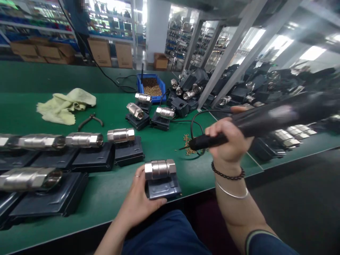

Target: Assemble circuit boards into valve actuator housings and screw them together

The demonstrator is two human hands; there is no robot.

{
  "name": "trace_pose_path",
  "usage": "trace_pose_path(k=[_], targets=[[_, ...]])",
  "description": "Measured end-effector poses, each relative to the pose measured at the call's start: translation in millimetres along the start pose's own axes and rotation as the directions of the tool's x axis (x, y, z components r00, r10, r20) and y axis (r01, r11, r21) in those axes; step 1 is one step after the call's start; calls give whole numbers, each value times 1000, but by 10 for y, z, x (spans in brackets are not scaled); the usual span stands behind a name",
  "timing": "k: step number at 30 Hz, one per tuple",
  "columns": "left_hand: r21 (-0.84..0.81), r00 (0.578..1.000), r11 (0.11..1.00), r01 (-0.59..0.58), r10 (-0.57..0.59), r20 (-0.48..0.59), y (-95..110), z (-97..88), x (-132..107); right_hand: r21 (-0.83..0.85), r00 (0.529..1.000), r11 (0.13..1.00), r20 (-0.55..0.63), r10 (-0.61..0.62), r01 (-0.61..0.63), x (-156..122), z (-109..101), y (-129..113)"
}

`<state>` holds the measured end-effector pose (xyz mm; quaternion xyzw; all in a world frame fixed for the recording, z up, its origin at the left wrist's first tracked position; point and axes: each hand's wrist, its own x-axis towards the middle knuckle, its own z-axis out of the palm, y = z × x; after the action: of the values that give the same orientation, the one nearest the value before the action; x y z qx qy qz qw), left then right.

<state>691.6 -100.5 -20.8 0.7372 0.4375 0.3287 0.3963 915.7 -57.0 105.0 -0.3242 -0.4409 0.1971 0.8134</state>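
My left hand [143, 198] grips the left side of a dark grey box with a shiny metal valve fitting [160, 169] on top, near the table's front edge. In my right hand [230, 138] is a black electric screwdriver [255, 122], fingers wrapped round it, its thin bit pointing left. Below and behind the bit lies a small pile of brass screws [190, 150] on the green mat. A cable loops beside the pile. The screwdriver's rear end is blurred at the right.
Rows of similar valve units [91, 156] stand to the left, with several more behind. A blue bin [150, 88] of screws, a yellow cloth [66, 104] and pliers [90, 121] lie farther back. Metal posts [231, 53] and heaped units are at right; a person [78, 24] stands beyond.
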Motion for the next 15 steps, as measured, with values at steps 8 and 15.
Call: trace_pose_path(k=[8, 15], targets=[[-38, 994, 994, 106, -105, 29, 103, 185, 28, -201, 999, 980, 53, 9, 2, -145, -84, 590], [-96, 972, 995, 36, -57, -227, 113, 66, -100, 16, 998, 998, -17, -61, 61, 8, 48, -81]])
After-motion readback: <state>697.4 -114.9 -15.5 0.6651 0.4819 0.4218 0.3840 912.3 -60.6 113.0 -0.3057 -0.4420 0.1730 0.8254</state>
